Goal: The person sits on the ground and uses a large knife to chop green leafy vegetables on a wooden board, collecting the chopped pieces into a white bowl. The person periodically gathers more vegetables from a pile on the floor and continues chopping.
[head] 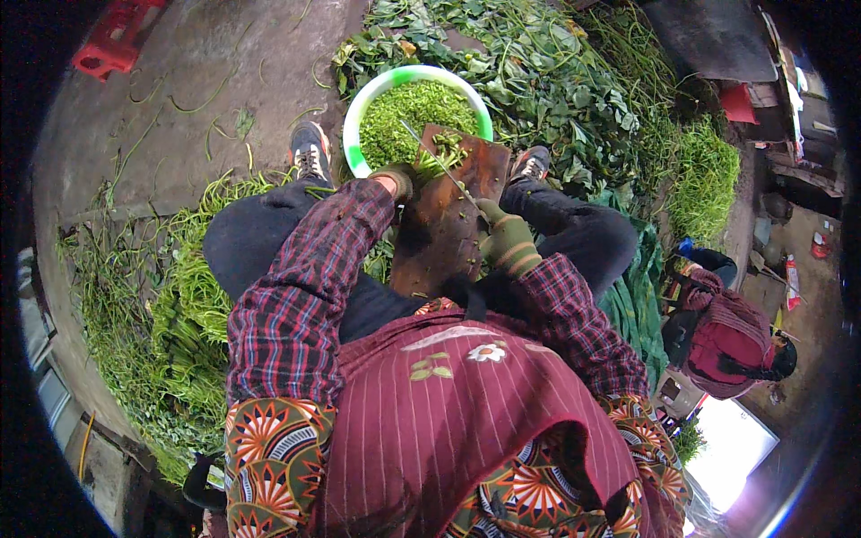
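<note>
My left hand (397, 181), in a dark knit glove, holds a bunch of green stems (430, 163) on a brown wooden board (437, 235). The board slants between my legs, its far end over the rim of a green and white basin (354, 124). Finely chopped green stems (414, 111) fill much of the basin. My right hand (509, 237), in an olive glove with striped cuff, is closed on the handle of a knife. The long thin knife blade (440, 161) crosses above the bunch. Small cut pieces lie on the board. The fingers of my left hand are partly hidden.
Leafy greens (538, 74) are heaped beyond the basin and to the right. Long green stems (195, 269) lie at my left. A red plastic stool (111, 50) stands at the upper left. A co-worker (730, 336) sits at the right, near a green sheet (639, 296).
</note>
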Motion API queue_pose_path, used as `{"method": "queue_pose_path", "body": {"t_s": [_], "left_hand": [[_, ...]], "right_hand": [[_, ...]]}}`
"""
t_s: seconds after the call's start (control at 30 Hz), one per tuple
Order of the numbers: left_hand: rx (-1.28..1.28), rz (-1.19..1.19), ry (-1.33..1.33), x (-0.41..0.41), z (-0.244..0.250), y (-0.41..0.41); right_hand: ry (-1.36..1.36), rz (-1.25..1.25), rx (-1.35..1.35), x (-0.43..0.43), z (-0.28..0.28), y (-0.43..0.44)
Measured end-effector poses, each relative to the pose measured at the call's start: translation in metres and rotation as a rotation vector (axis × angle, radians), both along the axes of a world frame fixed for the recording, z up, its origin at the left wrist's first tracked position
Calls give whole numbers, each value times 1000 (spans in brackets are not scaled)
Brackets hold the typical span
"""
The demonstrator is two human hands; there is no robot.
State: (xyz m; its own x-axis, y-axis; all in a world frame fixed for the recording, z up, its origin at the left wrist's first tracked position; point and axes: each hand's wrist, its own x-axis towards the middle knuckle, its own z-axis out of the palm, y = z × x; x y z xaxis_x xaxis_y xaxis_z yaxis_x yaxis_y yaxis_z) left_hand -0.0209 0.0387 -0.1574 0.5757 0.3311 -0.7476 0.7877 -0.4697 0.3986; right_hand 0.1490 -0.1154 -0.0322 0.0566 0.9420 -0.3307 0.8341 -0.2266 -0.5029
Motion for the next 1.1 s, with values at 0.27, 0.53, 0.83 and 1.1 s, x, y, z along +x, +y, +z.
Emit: {"method": "queue_pose_path", "body": {"t_s": [0.27,0.53,0.83,1.1], "left_hand": [[-40,36,100,-6,39,-6],[-21,79,67,-11,33,-11],[-3,86,63,-11,45,-14],[248,-178,-177,-23,-27,-17]], "right_hand": [[29,44,-38,-8,6,5],[-46,35,-16,-8,-4,9],[-82,80,-83,-10,-14,39],[33,-4,-60,4,-4,17]]}}
